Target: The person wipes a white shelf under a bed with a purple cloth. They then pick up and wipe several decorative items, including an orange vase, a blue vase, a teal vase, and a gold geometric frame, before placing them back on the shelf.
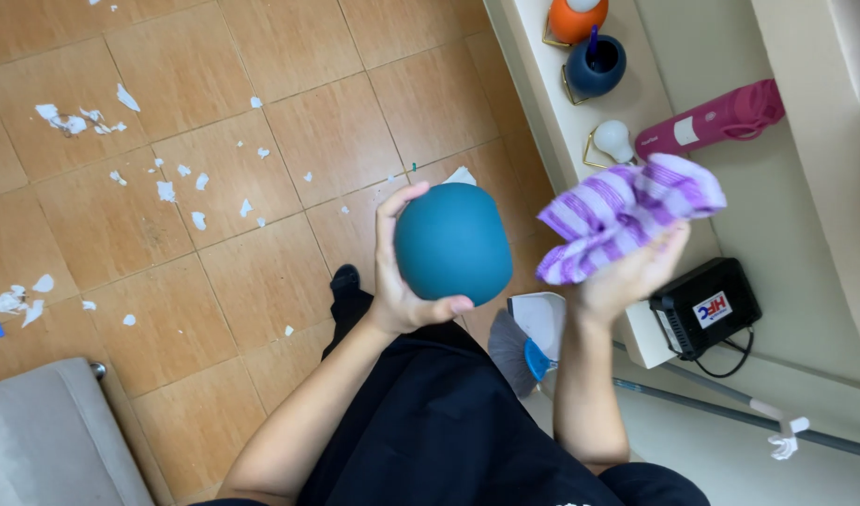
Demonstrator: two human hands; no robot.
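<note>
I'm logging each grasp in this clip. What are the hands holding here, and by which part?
Left hand cups the teal round vase by its side. Right hand holds a bunched purple striped cloth from underneath.

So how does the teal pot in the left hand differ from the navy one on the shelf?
The teal pot is held in the left hand, over the floor; the navy pot sits on the shelf in a gold wire stand. The teal looks larger, being nearer the camera. The navy shows its open mouth; the teal's is hidden. Both are round and matte.
</note>
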